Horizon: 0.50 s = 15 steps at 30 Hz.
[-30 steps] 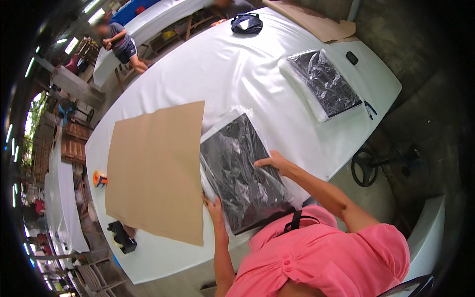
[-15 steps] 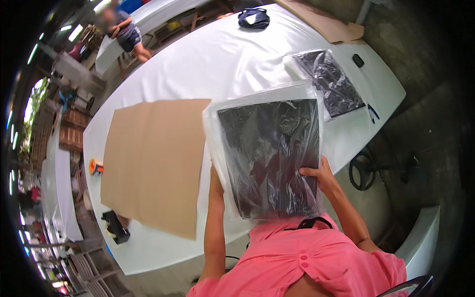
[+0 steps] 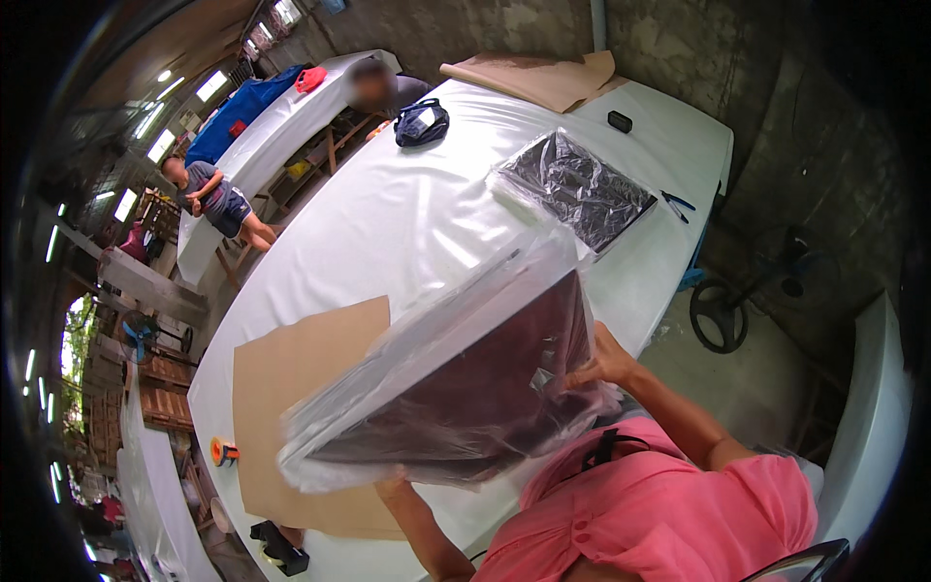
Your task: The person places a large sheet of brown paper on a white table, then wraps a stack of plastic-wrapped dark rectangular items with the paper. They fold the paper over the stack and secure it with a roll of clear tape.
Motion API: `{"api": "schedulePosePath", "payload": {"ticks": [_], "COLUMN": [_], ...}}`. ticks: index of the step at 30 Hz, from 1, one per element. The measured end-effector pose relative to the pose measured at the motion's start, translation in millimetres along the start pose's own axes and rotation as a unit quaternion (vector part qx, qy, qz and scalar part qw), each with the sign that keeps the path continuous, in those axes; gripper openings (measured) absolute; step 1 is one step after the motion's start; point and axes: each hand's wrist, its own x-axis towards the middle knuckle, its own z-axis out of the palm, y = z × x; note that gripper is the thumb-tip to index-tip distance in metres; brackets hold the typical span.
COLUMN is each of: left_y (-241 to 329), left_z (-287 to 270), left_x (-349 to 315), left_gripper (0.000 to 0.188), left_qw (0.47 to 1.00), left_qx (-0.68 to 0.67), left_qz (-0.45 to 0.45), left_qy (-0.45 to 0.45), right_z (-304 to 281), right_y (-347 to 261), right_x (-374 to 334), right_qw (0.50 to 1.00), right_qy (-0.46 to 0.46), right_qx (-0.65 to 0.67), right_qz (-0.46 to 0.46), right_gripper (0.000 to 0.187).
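Note:
Between my two hands is a flat dark rectangular panel in a loose clear plastic bag, tilted so that its pale edge shows. My right hand grips its right side, thumb over the front. Under its lower left corner my left hand holds the plastic, with most of the fingers hidden behind it. A sheet of brown cardboard lies flat on the white-covered table, partly behind the panel. Farther off lies a second plastic-wrapped dark panel.
Blue-handled pliers or snips and a small black object lie at the right. A dark blue bag and brown paper are at the back. Orange tape and a black tape dispenser sit left. Two people are beyond the table.
The panel has turned from facing me squarely to a slant, its lower left corner swinging left over the cardboard. My left hand has moved down and left with it. The view has shifted.

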Motion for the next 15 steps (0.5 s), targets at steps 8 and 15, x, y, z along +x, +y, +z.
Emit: {"api": "schedulePosePath", "payload": {"ticks": [8, 15], "left_y": [27, 28], "left_z": [23, 47], "left_x": [-13, -25], "left_gripper": [0.080, 0.082], "left_qw": [0.998, 0.998], "left_qx": [-0.003, -0.005], "left_qz": [0.048, 0.033], "left_qy": [0.045, 0.045], "right_z": [-19, 15], "right_y": [53, 36], "right_x": [26, 44], "right_qw": [0.989, 0.992], "right_qy": [-0.126, 0.090], "right_qx": [-0.051, -0.025], "right_qz": [0.053, -0.085], "right_gripper": [0.072, 0.085]}}
